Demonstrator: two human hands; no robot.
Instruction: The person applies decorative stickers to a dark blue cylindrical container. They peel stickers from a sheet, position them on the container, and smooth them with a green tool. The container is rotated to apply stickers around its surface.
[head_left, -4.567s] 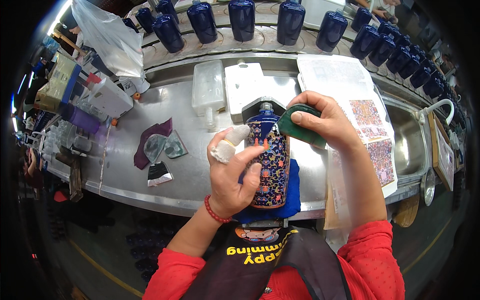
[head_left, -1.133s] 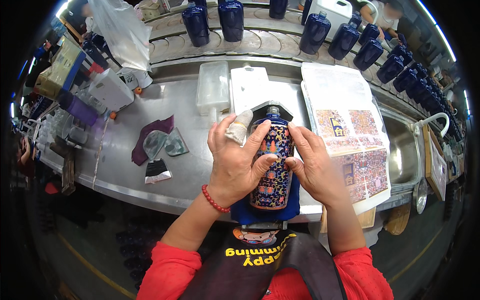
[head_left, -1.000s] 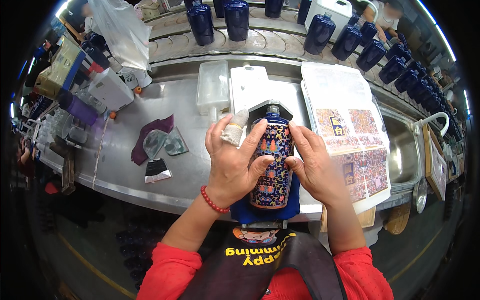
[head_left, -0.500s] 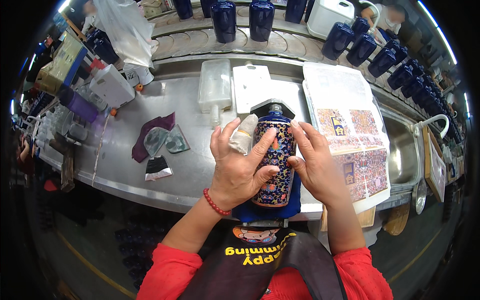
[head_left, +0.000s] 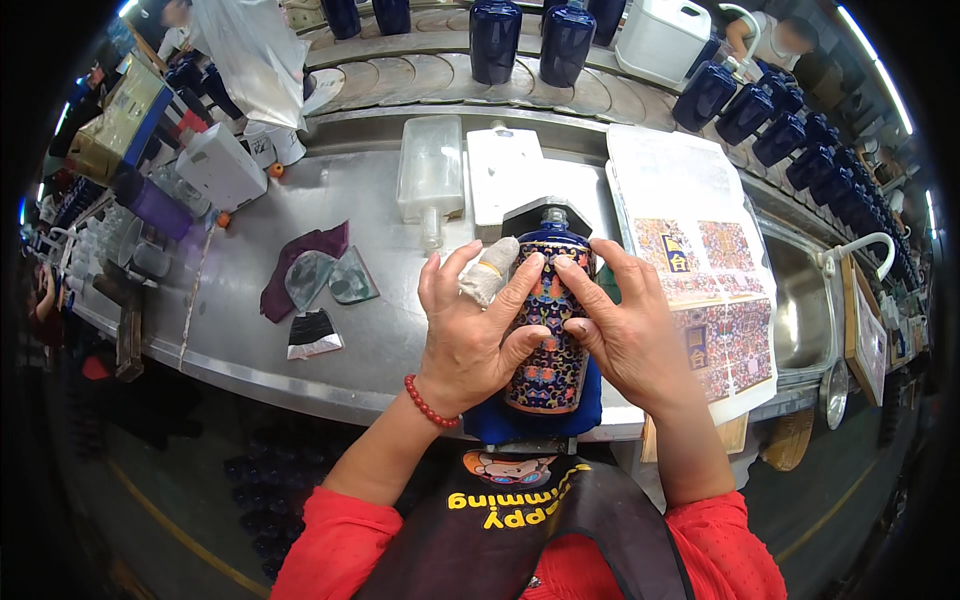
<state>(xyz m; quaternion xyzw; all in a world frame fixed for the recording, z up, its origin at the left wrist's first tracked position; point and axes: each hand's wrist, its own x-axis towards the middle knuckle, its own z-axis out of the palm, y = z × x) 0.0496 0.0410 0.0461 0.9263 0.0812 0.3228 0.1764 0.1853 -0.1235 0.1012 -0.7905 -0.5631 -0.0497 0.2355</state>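
A dark blue glass bottle (head_left: 548, 350) lies in front of me with its neck pointing away, a multicoloured floral decal wrapped over its body. Under its near end is a blue cloth pad (head_left: 484, 425). My left hand (head_left: 475, 335) rests on the bottle's left side, index fingertip and thumb pressing the decal; its fingers are spread, and one wears a pale cloth finger cover. From the right, my right hand (head_left: 625, 320) lays its index finger and thumb on the decal, its other fingers stretched along the bottle's side. Both index fingertips nearly meet near the shoulder.
Decal sheets (head_left: 700, 290) lie right of the bottle, beside a sink (head_left: 805, 310). Beyond stand a clear container (head_left: 432, 170) and a white jug (head_left: 500, 175). Scraps (head_left: 318, 275) lie left. Blue bottles (head_left: 495, 45) stand on a conveyor (head_left: 420, 85); a co-worker (head_left: 775, 40) is at far right.
My right index finger has moved from the bottle's right edge onto the front of the decal, beside my left index fingertip. Bottles on the conveyor have shifted to the right.
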